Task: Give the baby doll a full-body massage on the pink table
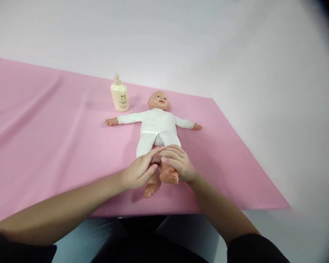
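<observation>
Pink sheeting point(44, 146) covers the table where a plastic baby doll in white clothes point(157, 126) lies head toward twelve o'clock, both the left hand point(138, 171) and right hand point(178, 162) curled around its bare lower legs, a cream lotion bottle point(119, 95) at eleven.

White-clad doll point(157, 126), cream bottle point(120, 95), plain pink cloth point(44, 128)

You had bright, even, soft light. Faint shadows fell right of the bottle point(119, 95) and under the doll point(157, 126). Focus was fair; edges bowed, and the right corner was dark, blurred vignette.
</observation>
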{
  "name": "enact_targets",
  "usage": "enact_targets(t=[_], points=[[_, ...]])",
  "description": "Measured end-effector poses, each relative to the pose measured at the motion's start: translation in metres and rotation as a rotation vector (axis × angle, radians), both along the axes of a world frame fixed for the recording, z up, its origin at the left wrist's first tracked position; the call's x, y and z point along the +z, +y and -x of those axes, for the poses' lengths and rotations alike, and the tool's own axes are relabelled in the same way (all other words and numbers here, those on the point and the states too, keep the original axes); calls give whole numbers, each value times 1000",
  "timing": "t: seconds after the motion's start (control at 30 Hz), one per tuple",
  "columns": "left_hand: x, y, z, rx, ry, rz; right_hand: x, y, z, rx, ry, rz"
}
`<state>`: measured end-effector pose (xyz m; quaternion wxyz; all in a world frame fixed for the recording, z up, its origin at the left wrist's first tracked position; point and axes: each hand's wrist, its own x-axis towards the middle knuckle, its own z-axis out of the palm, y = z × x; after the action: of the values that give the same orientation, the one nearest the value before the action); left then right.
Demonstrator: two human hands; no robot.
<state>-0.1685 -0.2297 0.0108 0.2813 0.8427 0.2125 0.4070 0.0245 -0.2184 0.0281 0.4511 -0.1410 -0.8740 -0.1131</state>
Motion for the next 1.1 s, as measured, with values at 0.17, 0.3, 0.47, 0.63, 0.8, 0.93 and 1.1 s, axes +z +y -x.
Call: enact_targets(t=[0.17, 0.3, 0.47, 0.63, 0.8, 0.93, 1.1], points=[[1, -1, -2, -6, 42, -24, 5, -2, 2, -35, 60, 42], [3, 0, -2, -6, 66, -51, 3, -4, 5, -46, 77, 54], [4, 0, -3, 6, 78, -40, -2, -4, 5, -47, 104, 107], [4, 0, -3, 4, 88, -35, -14, -3, 1, -46, 87, 196], [5, 0, -1, -34, 113, -26, -28, -1, -4, -111, -12, 338], [3, 2, 0, -75, 116, -14, -25, -3, -2, -105, 27, 338], [-1, 4, 0, -96, 133, 69, -5, -7, 4, 21, 154, 243]])
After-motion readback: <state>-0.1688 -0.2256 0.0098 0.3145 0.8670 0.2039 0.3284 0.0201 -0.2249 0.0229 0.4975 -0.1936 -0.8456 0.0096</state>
